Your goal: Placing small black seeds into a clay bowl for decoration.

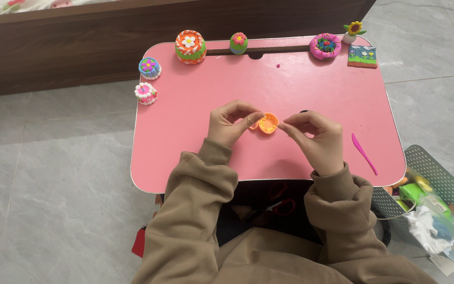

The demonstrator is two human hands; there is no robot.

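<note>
A pink rectangular lap table (300, 84) fills the view. Above its middle, the left hand (228, 124) curls its thumb and fingers closed around the edge of a small round orange clay cup (268, 123). The right hand (315, 138) pinches its fingertips together, touching the cup's opposite rim. A pink plastic modelling knife (364, 153) lies near the right hand.

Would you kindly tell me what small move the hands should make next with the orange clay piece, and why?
Probably the right hand should press its pinch onto the small orange clay cup, while the left hand steadies it. The left fingertips grip the cup's edge above the pink table; the right fingertips sit pinched beside its other rim, nearly touching. What they hold is too small to tell.
</note>
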